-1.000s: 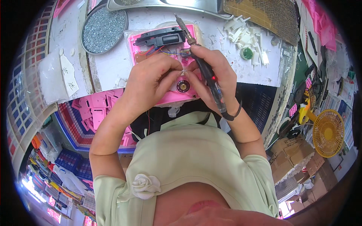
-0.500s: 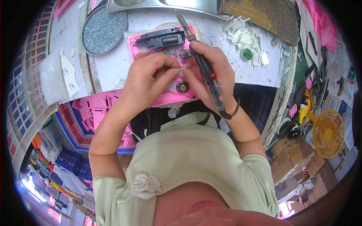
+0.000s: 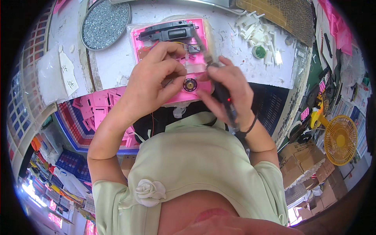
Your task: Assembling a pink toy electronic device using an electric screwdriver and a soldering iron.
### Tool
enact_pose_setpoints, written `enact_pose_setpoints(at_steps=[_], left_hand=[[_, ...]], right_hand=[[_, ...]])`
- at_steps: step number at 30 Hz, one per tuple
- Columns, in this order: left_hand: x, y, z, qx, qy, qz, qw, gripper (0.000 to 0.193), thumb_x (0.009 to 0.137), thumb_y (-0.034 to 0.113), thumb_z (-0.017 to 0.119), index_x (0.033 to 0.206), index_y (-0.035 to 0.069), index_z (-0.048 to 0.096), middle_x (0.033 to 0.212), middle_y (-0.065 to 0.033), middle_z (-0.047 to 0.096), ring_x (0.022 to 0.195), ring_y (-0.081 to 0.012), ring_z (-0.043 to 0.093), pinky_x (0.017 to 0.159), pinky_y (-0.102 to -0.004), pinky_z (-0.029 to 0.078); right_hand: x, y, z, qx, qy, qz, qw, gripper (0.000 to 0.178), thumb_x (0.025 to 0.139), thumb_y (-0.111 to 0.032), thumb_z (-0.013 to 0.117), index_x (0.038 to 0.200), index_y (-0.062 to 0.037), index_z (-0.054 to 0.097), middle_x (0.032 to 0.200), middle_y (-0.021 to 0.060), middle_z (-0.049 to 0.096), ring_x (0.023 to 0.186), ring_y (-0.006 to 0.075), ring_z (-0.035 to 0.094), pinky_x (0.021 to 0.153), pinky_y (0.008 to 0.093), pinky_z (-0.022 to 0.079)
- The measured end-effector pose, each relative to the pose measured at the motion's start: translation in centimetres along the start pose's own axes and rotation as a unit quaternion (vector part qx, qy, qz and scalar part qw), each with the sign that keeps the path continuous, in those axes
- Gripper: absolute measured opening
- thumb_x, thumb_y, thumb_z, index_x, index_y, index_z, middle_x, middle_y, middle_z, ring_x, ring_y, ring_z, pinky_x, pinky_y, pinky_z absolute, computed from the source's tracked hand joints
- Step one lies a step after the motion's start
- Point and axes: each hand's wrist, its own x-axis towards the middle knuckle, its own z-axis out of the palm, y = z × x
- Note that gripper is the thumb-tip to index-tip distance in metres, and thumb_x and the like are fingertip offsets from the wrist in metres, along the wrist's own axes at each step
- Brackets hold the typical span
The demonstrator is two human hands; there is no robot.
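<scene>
My right hand (image 3: 235,88) grips a soldering iron (image 3: 222,94) by its black handle, where a red light glows. Blurred by motion, the metal tip points away over the right side of a pink plastic housing (image 3: 180,96). My left hand (image 3: 150,80) is over the housing's left part, fingers half curled, thumb tip apart from the index finger, nothing visible between them. Inside the housing are a long black module (image 3: 169,33), thin wires, a whitish translucent piece (image 3: 194,68) and a round black part with a brass-coloured centre (image 3: 190,85).
A round tray of small metal screws (image 3: 105,25) stands at far left. White plastic pieces (image 3: 256,31) and a green roll (image 3: 259,51) lie at right. Below the table edge, a crate (image 3: 66,129) holds pink parts. A yellow fan (image 3: 340,140) is farther right.
My hands have drawn apart from their pinch on a small white piece at the housing's middle. The right one has shifted right and nearer to me with the soldering iron.
</scene>
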Motion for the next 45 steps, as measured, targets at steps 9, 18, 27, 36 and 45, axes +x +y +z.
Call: enact_pose_setpoints(at_steps=[9,18,27,36,45], left_hand=[[-0.1,-0.3,-0.3,0.051,-0.009,0.027,0.998,0.016,0.078,0.001,0.075,0.09,0.003,0.066,0.117,-0.0119,0.061,0.089,-0.0253,0.066,0.077,-0.0368,0.054],[0.1,-1.1,0.0,0.058,-0.017,0.076,0.995,0.015,0.078,0.003,0.074,0.088,0.003,0.064,0.117,-0.0113,0.061,0.093,-0.0282,0.066,0.079,-0.0389,0.055],[0.6,-1.3,-0.1,0.072,-0.032,0.1,0.992,0.017,0.074,-0.002,0.074,0.085,0.002,0.062,0.115,-0.0098,0.061,0.085,-0.0239,0.064,0.074,-0.0344,0.054],[0.6,-1.2,-0.2,0.084,-0.041,0.092,0.991,0.019,0.072,-0.004,0.075,0.085,0.002,0.063,0.115,-0.009,0.06,0.085,-0.024,0.064,0.074,-0.0346,0.054],[0.8,-1.2,-0.2,0.081,-0.042,0.095,0.991,0.019,0.072,-0.003,0.074,0.085,0.003,0.062,0.116,-0.0087,0.061,0.086,-0.0245,0.065,0.074,-0.0353,0.055]], right_hand=[[-1.0,0.6,3.1,-0.018,0.026,-0.032,0.999,0.062,0.073,0.004,0.084,0.127,-0.0125,0.06,0.097,0.0079,0.071,0.09,0.0281,0.069,0.109,0.056,0.044],[-0.7,-0.2,1.7,-0.042,0.027,-0.038,0.998,0.058,0.075,-0.002,0.087,0.126,-0.0086,0.061,0.101,0.0111,0.069,0.088,0.0256,0.068,0.108,0.0559,0.045],[-2.3,1.5,-5.0,0.225,0.03,0.097,0.969,0.029,0.077,0.002,0.074,0.106,0.0039,0.068,0.081,0.0103,0.064,0.071,0.0207,0.052,0.064,0.032,0.042],[-1.7,2.0,-4.3,0.194,-0.062,0.092,0.975,0.029,0.071,-0.002,0.078,0.099,-0.0014,0.072,0.08,0.0082,0.069,0.067,0.0236,0.056,0.062,0.0338,0.047],[-1.6,2.1,-3.9,0.171,-0.071,0.08,0.98,0.029,0.07,-0.001,0.079,0.099,-0.003,0.073,0.079,0.0076,0.068,0.066,0.0242,0.056,0.063,0.0337,0.048]])
